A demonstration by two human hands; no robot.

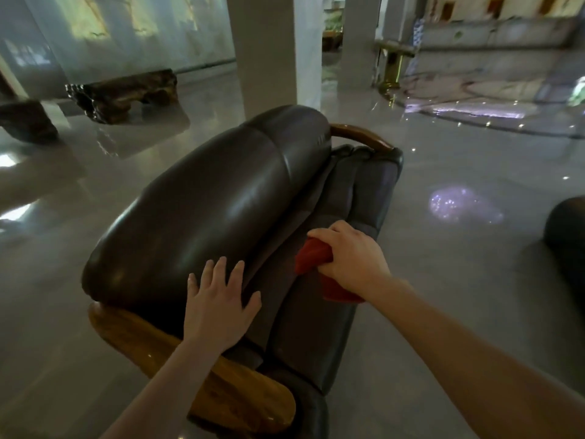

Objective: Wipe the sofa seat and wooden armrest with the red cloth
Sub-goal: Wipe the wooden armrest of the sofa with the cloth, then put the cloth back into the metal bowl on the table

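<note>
At the far left, a dark carved wooden bench [126,93] stands on the glossy pale floor [443,172] near the wall, well apart from the sofa. Nearer the middle, the wooden armrest [158,343] runs along the close end of the dark leather sofa [202,201], its light grain catching a glint. The left hand [218,299] lies flat on the rounded leather back cushion just above that armrest, palm down, its fingers [220,270] spread open and gripping nothing, the forearm crossing over the wood. To the right of it lies the sofa seat [304,327], a darker, flatter leather surface running away toward a second wooden armrest [361,134] at the far end. The right hand [351,258] is over the seat, its fingers curled closed around the bunched red cloth [311,253], which touches the seat cushion and hangs partly under the wrist near the seat's front edge. At the far right edge, part of another dark rounded seat [566,229] shows on the floor.
</note>
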